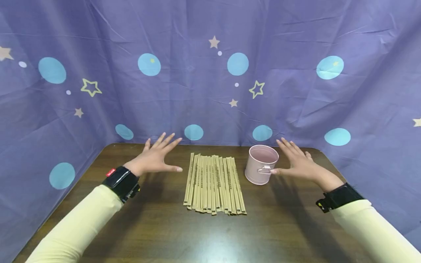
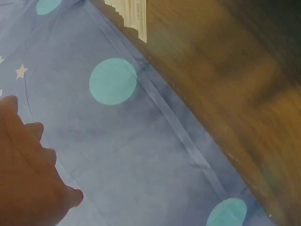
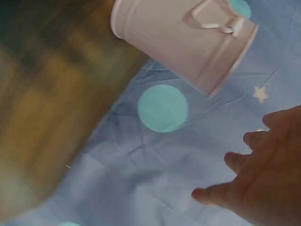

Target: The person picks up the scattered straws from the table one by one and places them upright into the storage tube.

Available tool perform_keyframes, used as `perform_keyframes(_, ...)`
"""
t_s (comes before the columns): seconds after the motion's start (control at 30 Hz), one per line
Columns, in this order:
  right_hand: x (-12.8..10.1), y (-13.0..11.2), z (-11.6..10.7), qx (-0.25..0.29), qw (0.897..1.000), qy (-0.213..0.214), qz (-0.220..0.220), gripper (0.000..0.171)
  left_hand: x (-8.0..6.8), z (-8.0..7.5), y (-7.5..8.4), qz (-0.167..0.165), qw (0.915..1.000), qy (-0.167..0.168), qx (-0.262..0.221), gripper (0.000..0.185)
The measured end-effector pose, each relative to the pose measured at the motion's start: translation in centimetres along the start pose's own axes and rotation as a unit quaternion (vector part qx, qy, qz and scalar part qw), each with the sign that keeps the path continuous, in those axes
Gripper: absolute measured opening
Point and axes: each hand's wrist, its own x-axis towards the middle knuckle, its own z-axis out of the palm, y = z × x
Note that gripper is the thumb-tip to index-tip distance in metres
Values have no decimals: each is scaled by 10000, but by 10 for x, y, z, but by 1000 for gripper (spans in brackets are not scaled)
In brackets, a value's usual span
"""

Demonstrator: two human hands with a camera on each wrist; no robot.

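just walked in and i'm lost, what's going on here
A person holds both hands spread over a wooden table, gripping nothing. The left hand is left of a row of slim tan packets lying side by side. The right hand is beside a pink pail that stands upright to the right of the packets. Its thumb overlaps the pail's handle in the head view, but I can't tell whether they touch.
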Motion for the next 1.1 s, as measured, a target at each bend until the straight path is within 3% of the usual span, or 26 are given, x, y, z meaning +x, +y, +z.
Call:
perform_keyframes(0.17, 18, 17, 18, 1116, 9936, 1, -202, 127, 7, 10, -3, -97, 9991, -107, -391, 111)
perform_keyframes(0.33, 31, 31, 45, 2533, 9674, -28, 21, 125, 19, 25, -4, -388, 9913, -529, -1145, 108)
perform_keyframes(0.4, 33, 34, 57, 3059, 9520, 77, 3, 119, 24, 33, -2, -598, 9864, -633, -1391, 103)
perform_keyframes(0.57, 35, 38, 84, 4706, 8783, 493, -693, 95, 38, 54, 2, -978, 9813, -430, -1604, 81)
perform_keyframes(0.63, 35, 38, 90, 4963, 8616, 633, -852, 90, 42, 61, 5, -1199, 9779, -301, -1689, 72)
perform_keyframes(0.77, 37, 37, 91, 4846, 8701, 707, -562, 102, 52, 72, 11, -1706, 9657, -50, -1956, 54)
perform_keyframes(0.83, 37, 35, 91, 4775, 8757, 658, -281, 110, 58, 77, 12, -1871, 9624, 67, -1968, 42)
perform_keyframes(0.93, 37, 35, 92, 4691, 8801, 690, -246, 111, 69, 83, 14, -2074, 9606, 205, -1836, 22)
perform_keyframes(1.1, 38, 34, 97, 4586, 8837, 813, -460, 92, 80, 88, 18, -2555, 9538, 106, -1575, 34)
